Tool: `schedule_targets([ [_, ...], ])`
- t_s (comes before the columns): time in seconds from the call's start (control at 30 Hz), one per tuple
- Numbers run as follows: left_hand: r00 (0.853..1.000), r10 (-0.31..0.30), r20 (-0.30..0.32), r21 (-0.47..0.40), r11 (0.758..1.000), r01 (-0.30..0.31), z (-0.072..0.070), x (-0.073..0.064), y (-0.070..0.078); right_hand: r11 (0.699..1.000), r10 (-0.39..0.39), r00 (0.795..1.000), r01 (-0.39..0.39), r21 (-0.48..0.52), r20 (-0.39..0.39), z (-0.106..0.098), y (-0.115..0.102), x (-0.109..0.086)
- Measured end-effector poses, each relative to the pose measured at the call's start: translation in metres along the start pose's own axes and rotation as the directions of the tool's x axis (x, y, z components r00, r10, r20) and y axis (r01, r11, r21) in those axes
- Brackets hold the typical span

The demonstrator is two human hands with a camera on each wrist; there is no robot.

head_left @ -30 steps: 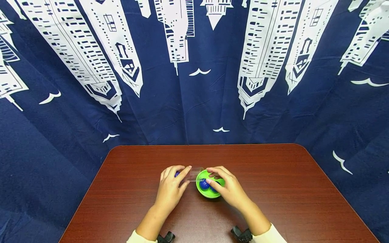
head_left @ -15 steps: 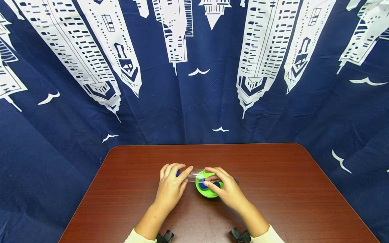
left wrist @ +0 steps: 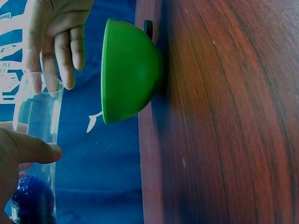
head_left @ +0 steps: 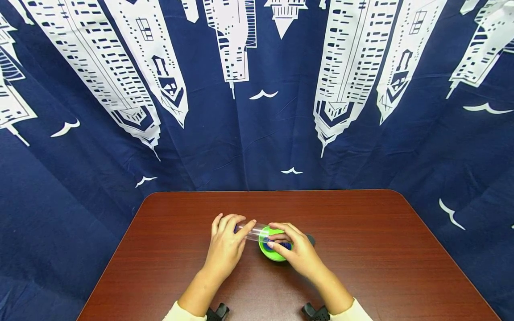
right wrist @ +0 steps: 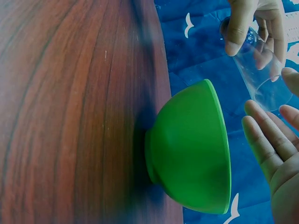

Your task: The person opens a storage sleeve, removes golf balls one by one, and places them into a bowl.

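Observation:
My left hand grips a clear tube, its thumb pressed along the side. Inside the tube, near the left-hand end, sits a blue ball. The tube's other end is an open rim pointing toward my right hand. That hand's fingers are extended around the rim, and no ball shows in them; whether they touch the tube I cannot tell. Below stands a green bowl, upright on the table, with blue balls in it, partly hidden by my right hand.
A small dark object lies just right of the bowl, partly hidden by my right hand. The brown wooden table has rounded far corners. Behind it hangs a navy cloth printed with white buildings and birds.
The tube has tilted a little, its left end now farther from me. My right hand has shifted slightly left along the rim, uncovering the dark object beside the bowl.

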State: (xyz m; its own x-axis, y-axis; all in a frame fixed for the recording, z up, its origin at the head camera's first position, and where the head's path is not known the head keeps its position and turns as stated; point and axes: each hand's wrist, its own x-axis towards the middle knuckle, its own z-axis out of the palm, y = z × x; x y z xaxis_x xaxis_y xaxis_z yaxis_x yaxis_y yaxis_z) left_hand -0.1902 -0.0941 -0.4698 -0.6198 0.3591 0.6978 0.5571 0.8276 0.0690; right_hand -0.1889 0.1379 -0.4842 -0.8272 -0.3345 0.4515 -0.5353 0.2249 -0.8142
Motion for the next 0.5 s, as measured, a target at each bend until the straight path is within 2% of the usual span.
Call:
schedule_targets([
  [0.5, 1.000, 0.009, -0.019, 0.002, 1.000, -0.009, 0.0037, -0.0003, 0.0008, 0.999, 0.039, 0.999, -0.039, 0.019, -0.008, 0.0023, 0.0011, -0.0007],
])
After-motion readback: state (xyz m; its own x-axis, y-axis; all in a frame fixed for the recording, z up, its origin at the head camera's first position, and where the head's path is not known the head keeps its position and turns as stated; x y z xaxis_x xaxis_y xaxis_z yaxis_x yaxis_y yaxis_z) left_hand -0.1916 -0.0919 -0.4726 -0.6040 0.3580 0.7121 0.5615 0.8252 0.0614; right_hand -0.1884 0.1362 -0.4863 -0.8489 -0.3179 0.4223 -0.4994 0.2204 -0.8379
